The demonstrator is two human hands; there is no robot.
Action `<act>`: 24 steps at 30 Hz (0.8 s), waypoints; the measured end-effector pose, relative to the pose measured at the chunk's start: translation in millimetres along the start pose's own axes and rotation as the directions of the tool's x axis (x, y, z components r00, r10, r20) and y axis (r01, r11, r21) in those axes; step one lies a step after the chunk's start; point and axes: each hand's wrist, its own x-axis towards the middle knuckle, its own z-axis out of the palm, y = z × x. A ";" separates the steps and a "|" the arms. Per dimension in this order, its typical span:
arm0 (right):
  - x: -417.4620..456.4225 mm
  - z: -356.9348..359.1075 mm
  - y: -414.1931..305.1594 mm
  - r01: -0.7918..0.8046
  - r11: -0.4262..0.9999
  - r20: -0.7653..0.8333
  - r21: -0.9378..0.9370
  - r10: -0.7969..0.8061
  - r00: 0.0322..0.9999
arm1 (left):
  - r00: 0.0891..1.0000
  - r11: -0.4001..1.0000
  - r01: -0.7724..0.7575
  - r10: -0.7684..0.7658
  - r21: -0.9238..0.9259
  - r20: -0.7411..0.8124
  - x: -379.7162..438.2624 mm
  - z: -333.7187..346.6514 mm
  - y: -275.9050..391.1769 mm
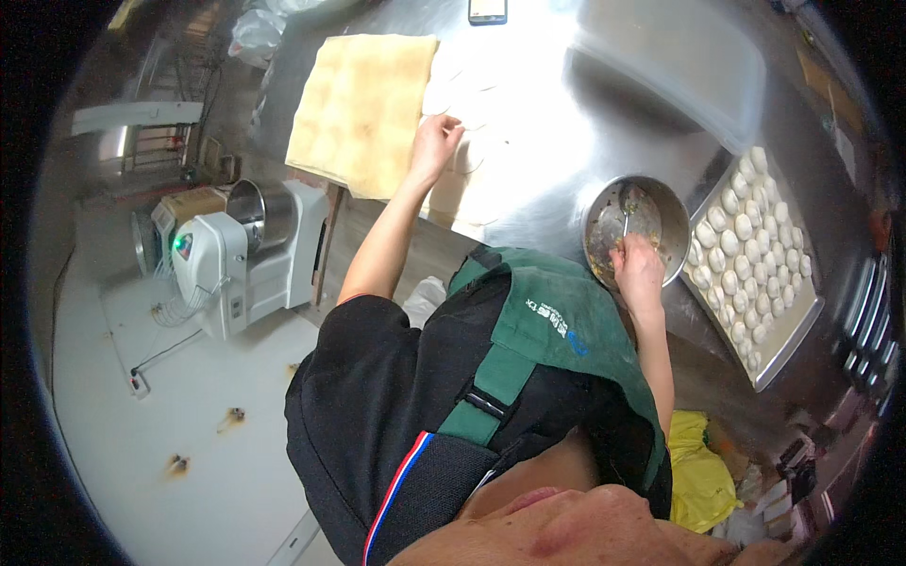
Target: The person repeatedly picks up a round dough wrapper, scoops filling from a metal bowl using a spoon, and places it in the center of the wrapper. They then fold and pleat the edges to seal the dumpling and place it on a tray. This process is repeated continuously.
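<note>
My left hand [437, 147] is over the steel table at the right edge of a yellow cloth [364, 113]. Its thumb and fingertips are close together beside pale flat dough rounds [468, 156]; glare hides whether they pinch the edge of one. Several of these rounds lie along the cloth, washed out by the light. Inside a round metal bowl [683, 226], my right hand [639, 272] grips a metal spoon [626, 221]. Bits of a chopped filling cling to the bowl's floor and wall around the spoon.
Right of the bowl, a metal tray [789, 347] bears rows of shaped dough pieces [750, 247]. A translucent plastic container [679, 64] is at the far right of the steel table [538, 191]. A phone [488, 10] lies at the far edge. To the left stands a white mixer [233, 255].
</note>
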 end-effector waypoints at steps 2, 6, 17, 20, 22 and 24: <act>0.6 6.4 0.4 -0.008 0.994 0.037 -0.106 0.012 0.999 | 0.999 0.999 0.033 -0.034 -0.011 -0.020 16.7 3.1 -3.0; -4.2 12.6 3.1 -0.024 0.986 0.044 -0.165 0.032 0.999 | 0.998 0.971 -0.020 0.032 0.240 -0.047 50.5 10.3 11.3; 11.7 14.5 -1.9 -0.149 0.945 0.041 -0.291 0.168 0.985 | 0.996 0.997 -0.030 0.024 0.071 0.085 61.9 16.2 22.3; 18.2 19.7 7.2 -0.129 0.948 0.032 -0.292 0.145 0.989 | 0.956 0.955 -0.294 0.293 -0.027 -0.018 31.8 17.4 33.5; 24.0 20.4 10.8 -0.104 0.950 0.028 -0.294 0.117 0.993 | 0.888 0.883 -0.459 0.455 -0.097 -0.059 4.3 20.6 40.7; 31.1 19.3 10.5 -0.099 0.948 0.048 -0.302 0.119 0.992 | 0.910 0.886 -0.401 0.414 -0.233 0.006 -11.4 26.6 42.3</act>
